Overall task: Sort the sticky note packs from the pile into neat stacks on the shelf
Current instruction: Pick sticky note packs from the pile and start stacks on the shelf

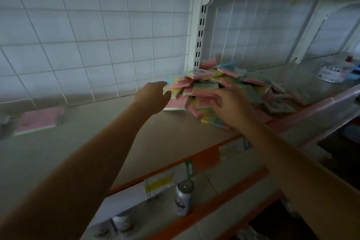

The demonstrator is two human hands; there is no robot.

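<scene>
A white wire-grid back panel [78, 35] fills the far left, with a white slotted upright [198, 31] to its right; below them runs the pale shelf [116, 132], its near edge trimmed with an orange price rail [204, 159] carrying paper labels; toward the far right of the shelf, against the upright, lies the pile of sticky note packs [210, 84], a loose heap of pink, yellow, green and blue wrapped pads spilling to the right and toward the near edge; alone at the far left of the shelf, well apart from the heap, lies a single pink pack [39, 120], flat and blurred; both bare forearms reach in from the near side; the left hand [153, 96] is at the left edge of the pile, thumb held apart from the fingers, whose tips touch or lie just beside the packs, though I cannot tell whether they hold one; the right hand [230, 103] lies over the near side of the pile, motion-blurred, fingers seemingly loosely spread on the packs, any grip impossible to tell; on the lower shelf stands a white can [184, 198], upright, near the rail.
</scene>
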